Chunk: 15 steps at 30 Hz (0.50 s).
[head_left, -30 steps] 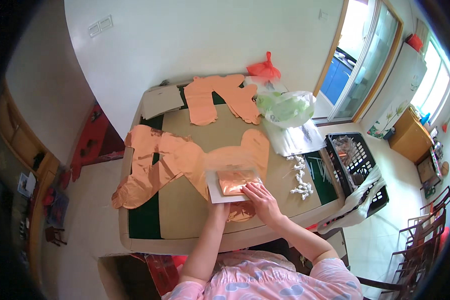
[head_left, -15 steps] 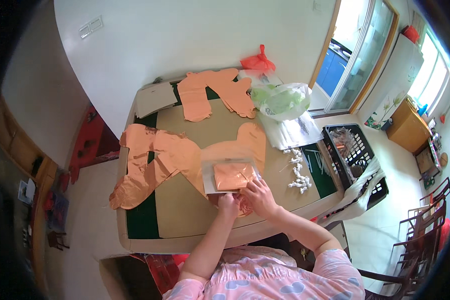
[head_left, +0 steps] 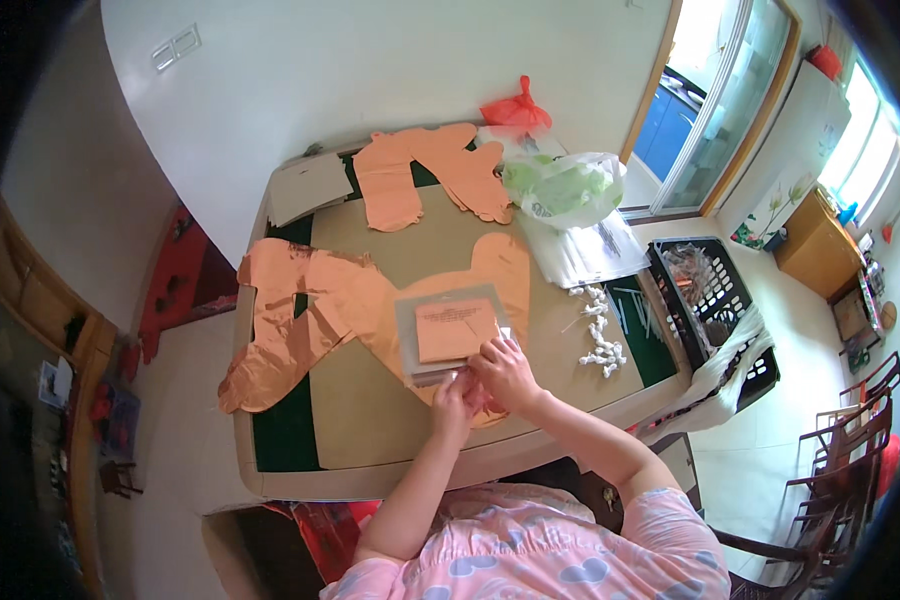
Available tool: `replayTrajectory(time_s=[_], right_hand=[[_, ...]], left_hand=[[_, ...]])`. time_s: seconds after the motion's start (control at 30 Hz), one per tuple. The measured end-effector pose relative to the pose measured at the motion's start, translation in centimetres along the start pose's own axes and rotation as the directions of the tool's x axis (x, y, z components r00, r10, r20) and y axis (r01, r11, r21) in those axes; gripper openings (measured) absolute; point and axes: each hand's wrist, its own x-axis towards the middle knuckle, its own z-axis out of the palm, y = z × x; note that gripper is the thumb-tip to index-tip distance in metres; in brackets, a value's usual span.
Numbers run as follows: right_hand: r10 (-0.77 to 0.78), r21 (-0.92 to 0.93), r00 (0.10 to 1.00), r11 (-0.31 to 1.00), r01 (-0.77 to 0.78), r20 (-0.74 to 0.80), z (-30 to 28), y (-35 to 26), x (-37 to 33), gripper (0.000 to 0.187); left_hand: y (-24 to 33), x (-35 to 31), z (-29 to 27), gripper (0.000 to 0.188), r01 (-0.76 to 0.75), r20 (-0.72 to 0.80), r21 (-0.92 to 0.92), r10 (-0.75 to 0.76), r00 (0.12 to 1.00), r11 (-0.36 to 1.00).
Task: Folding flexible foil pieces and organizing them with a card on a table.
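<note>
L hand (head_left: 451, 393) + R hand (head_left: 505, 368) at near edge of clear packet (head_left: 453, 330) w/ orange sheet, on table (head_left: 370, 440) centre | fingers bunched, pinching packet corner | likely light, floppy, slick film; grip by edges/corner, not flat face

Bare brown board (head_left: 370, 420) lies open in the lower left of the table, left of both hands. Orange paper cutouts (head_left: 300, 310) crowd the left edge and upper middle. At the right, small white pieces (head_left: 602, 350), a clear sheet stack (head_left: 585, 250) and a green-filled plastic bag (head_left: 565, 185) block passage; a black basket (head_left: 710, 300) flanks the table's right side.
</note>
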Motion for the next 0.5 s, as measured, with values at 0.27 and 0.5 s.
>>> replayTrajectory(time_s=[0.27,0.5], right_hand=[[-0.039,0.062,0.998,0.997,0.036,0.057,-0.6,-0.4,-2.2,0.021],[-0.029,0.047,0.995,0.999,0.025,0.098,-0.1,0.1,-2.8,0.02]], left_hand=[[-0.1,-4.7,-0.5,0.039,-0.588,0.68,0.733,0.395,0.618,-0.342],[-1.1,-4.3,-2.5,0.049,-0.591,0.705,0.707,0.312,0.637,-0.39]])
